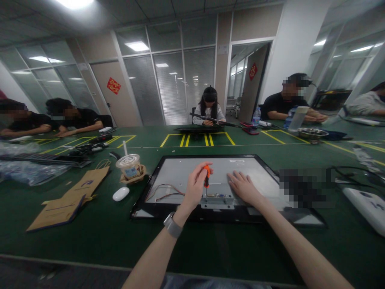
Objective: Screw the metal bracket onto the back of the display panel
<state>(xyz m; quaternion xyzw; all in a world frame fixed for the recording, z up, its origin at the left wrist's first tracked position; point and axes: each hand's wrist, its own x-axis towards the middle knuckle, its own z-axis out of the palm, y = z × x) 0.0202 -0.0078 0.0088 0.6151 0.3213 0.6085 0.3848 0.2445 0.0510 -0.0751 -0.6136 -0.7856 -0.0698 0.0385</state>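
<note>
My left hand point(198, 180), with a watch point(172, 225) on its wrist, is closed round the orange and black handle of a screwdriver point(207, 176). The screwdriver stands upright, its shaft reaching down to a metal bracket point(218, 202) with connectors on a flat display panel point(168, 170). The panel lies back side up on the green table, black frame around a grey metal back. My right hand point(244, 188) rests flat on the panel's back, fingers spread, right of the bracket. A thin bundle of wires point(167, 192) lies loose on the panel's left part.
Left of the panel are a lidded drink cup point(129, 165) with a straw, a white mouse-like case point(120, 194) and a brown paper bag point(69, 196). Black cables point(355, 172) and a white device point(365, 206) lie at right. Several people sit around the green table point(105, 237).
</note>
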